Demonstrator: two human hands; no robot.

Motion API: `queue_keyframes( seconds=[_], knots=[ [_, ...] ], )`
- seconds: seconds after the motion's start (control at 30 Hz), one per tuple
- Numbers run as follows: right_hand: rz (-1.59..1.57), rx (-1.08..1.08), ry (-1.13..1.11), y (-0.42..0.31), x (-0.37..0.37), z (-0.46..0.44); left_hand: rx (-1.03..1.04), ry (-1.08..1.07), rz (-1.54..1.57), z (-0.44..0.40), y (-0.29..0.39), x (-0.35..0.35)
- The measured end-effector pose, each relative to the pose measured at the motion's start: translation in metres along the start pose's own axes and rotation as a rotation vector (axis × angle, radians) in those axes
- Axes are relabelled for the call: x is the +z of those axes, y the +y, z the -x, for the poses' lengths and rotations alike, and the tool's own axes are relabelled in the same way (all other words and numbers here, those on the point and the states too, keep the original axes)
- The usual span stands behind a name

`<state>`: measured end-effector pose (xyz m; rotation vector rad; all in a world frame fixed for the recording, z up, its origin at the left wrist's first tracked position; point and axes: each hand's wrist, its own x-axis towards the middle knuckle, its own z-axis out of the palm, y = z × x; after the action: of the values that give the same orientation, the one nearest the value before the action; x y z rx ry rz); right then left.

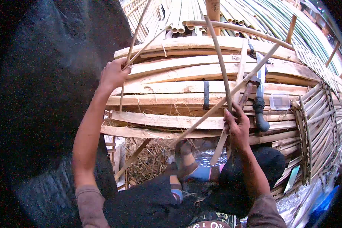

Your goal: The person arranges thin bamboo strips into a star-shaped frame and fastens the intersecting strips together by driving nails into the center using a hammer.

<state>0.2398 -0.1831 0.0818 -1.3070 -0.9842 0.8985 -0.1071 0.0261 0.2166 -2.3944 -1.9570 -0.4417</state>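
My left hand [114,74] is closed round thin bamboo strips [134,38] that cross at its fingers, over the left end of a slatted bench [167,99]. Farther right, my right hand [237,124] pinches a slim upright bamboo stick [219,49]. A longer diagonal bamboo stick [201,121] crosses it just above my fingers. Beyond that hand lie a hammer [247,94] and a large knife [260,89] with a dark wrapped handle. Another flat pale strip [218,149] slopes down past the bench's front edge, partly hidden by the hand.
A clear plastic box [280,102] rests on the bench's right side. Behind are stacked bamboo poles [231,11] and an upright post [213,17]. Dark sheeting [60,95] hangs at the left. Shavings [150,161] lie below, near my legs. Woven bamboo [323,121] borders the right.
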Motion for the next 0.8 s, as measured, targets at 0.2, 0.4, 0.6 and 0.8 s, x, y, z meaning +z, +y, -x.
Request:
queue_keyframes(
  seconds=[0.2,0.4,0.6,0.8],
  knots=[
    [-0.221,-0.081,0.017,-0.032,0.001,-0.016,0.083,-0.022,0.483,0.024,0.030,-0.009],
    [-0.309,-0.111,-0.060,-0.052,-0.002,-0.021,0.019,-0.122,0.833,0.066,0.110,-0.013],
    [-0.395,-0.136,-0.062,-0.050,0.013,0.002,0.131,0.024,0.980,0.098,0.150,0.018],
    [-0.440,-0.246,-0.077,-0.035,0.032,0.016,0.114,-0.014,1.303,0.118,0.173,0.044]
  ],
)
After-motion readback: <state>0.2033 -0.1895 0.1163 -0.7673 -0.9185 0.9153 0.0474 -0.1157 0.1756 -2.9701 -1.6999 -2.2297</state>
